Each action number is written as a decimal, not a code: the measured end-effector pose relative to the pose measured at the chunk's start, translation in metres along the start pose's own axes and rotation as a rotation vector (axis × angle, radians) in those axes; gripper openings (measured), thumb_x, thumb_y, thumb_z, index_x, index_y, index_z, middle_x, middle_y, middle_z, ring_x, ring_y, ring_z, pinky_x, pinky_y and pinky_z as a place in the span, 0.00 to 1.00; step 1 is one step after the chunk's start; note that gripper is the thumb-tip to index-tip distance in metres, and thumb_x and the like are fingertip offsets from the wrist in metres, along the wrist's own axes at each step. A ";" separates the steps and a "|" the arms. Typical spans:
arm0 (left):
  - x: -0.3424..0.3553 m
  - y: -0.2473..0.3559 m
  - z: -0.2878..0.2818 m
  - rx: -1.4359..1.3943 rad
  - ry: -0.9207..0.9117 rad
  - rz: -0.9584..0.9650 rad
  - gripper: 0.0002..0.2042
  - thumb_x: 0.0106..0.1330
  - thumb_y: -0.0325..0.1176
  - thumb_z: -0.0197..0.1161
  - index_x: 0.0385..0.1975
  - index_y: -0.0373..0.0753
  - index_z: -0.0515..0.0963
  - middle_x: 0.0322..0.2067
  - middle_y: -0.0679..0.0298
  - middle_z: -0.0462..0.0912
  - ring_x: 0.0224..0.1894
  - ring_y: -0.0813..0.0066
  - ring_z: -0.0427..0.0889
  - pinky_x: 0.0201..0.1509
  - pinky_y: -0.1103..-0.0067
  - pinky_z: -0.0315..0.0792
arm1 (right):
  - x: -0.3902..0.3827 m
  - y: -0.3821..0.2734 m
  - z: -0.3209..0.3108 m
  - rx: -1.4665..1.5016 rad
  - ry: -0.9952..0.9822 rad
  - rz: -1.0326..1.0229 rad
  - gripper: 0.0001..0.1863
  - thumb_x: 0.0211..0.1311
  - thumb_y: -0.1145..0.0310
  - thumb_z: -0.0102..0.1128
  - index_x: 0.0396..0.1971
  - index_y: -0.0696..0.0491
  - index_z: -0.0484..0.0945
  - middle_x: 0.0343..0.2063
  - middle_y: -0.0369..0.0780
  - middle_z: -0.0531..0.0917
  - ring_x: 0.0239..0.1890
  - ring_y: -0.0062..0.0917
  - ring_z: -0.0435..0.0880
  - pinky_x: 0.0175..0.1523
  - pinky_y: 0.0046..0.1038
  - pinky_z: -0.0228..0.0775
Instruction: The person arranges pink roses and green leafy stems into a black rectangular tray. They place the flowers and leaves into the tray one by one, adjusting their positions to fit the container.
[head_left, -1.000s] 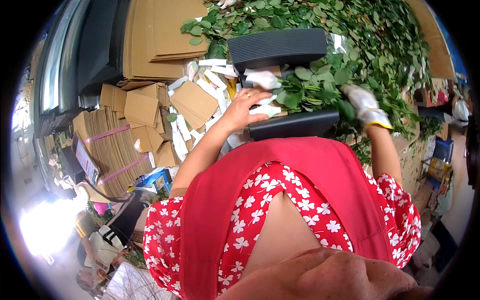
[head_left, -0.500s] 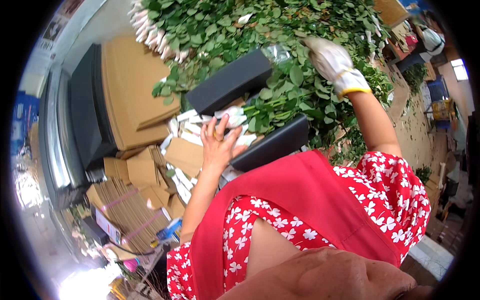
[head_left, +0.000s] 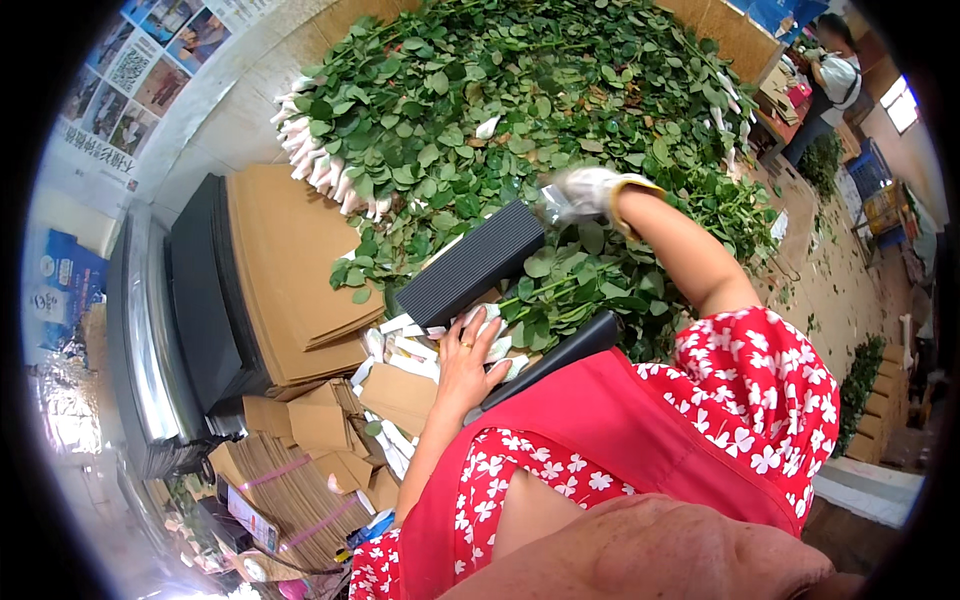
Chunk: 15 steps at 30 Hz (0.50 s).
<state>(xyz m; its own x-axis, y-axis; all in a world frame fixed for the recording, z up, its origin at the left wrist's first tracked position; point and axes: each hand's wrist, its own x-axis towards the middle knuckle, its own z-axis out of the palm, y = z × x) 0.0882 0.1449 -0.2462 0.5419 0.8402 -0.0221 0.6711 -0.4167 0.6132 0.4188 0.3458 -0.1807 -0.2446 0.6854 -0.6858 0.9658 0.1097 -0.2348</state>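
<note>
My bare left hand (head_left: 465,372) lies with fingers spread over white-wrapped stem ends (head_left: 414,348), just below a dark ribbed block-shaped piece (head_left: 470,265). Green leafy stems (head_left: 560,300) run rightward from these ends. Between them and the red apron is a smooth black curved piece (head_left: 565,362), partly hidden. My right hand (head_left: 590,194), in a white glove with a yellow cuff, is over the leaves at the far end of the ribbed piece. Clear plastic (head_left: 551,203) shows at its fingertips; motion blur hides how the fingers are set.
A large heap of leafy stems (head_left: 480,110) with white-wrapped ends covers the far side. Flat brown cardboard (head_left: 285,270) and black sheets (head_left: 205,290) stand at left, above bundled cardboard (head_left: 290,490). A person (head_left: 835,80) stands at the far right.
My right hand has come left and down, from the leaves to the clear plastic by the ribbed piece. My left hand stays on the wrapped ends. The whole view has shifted.
</note>
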 end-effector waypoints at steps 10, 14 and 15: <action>0.030 -0.004 -0.001 0.202 -0.005 0.019 0.32 0.50 0.45 0.73 0.58 0.48 0.74 0.70 0.59 0.62 0.65 0.51 0.66 0.68 0.54 0.59 | -0.185 0.058 0.090 -0.151 0.663 -0.018 0.34 0.41 0.60 0.72 0.55 0.48 0.77 0.59 0.45 0.77 0.67 0.48 0.67 0.68 0.51 0.60; 0.048 -0.037 0.012 0.219 0.037 0.038 0.34 0.48 0.37 0.76 0.58 0.45 0.71 0.69 0.50 0.60 0.64 0.44 0.66 0.66 0.58 0.64 | -0.109 0.069 0.134 -0.054 0.768 -0.007 0.22 0.49 0.67 0.63 0.49 0.44 0.81 0.51 0.40 0.81 0.62 0.42 0.71 0.71 0.55 0.53; 0.043 -0.056 0.016 0.214 0.039 0.069 0.33 0.49 0.36 0.75 0.58 0.44 0.71 0.68 0.48 0.61 0.63 0.43 0.66 0.66 0.58 0.65 | -0.100 0.064 0.133 0.028 0.806 -0.024 0.18 0.51 0.68 0.60 0.45 0.45 0.82 0.45 0.40 0.81 0.58 0.40 0.74 0.69 0.53 0.57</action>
<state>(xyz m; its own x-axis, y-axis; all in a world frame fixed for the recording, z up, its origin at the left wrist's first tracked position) 0.0816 0.1988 -0.2942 0.5730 0.8181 0.0476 0.7273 -0.5345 0.4306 0.4933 0.1890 -0.2185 -0.1183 0.9927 0.0252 0.9560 0.1208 -0.2674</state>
